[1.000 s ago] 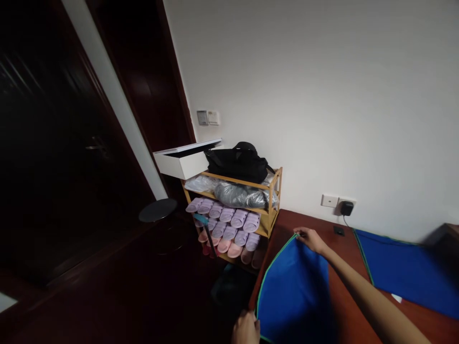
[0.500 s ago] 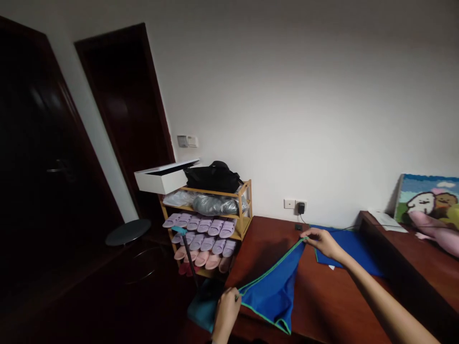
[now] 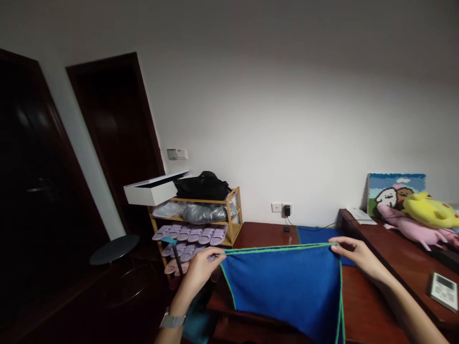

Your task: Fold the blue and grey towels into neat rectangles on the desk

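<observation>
Pinching green-edged blue cloth (image 3: 287,282) by upper corners in left hand (image 3: 208,262) and right hand (image 3: 353,254), over desk (image 3: 364,294); unable to read markings on white device (image 3: 443,292)

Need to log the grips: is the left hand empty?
No, the left hand pinches one upper corner of the hanging blue cloth.

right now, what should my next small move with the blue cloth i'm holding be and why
I'd probably lower the blue cloth onto the brown table: your left hand and right hand pinch opposite ends of its top edge, nearly straight, and the table shows beside it.
</observation>
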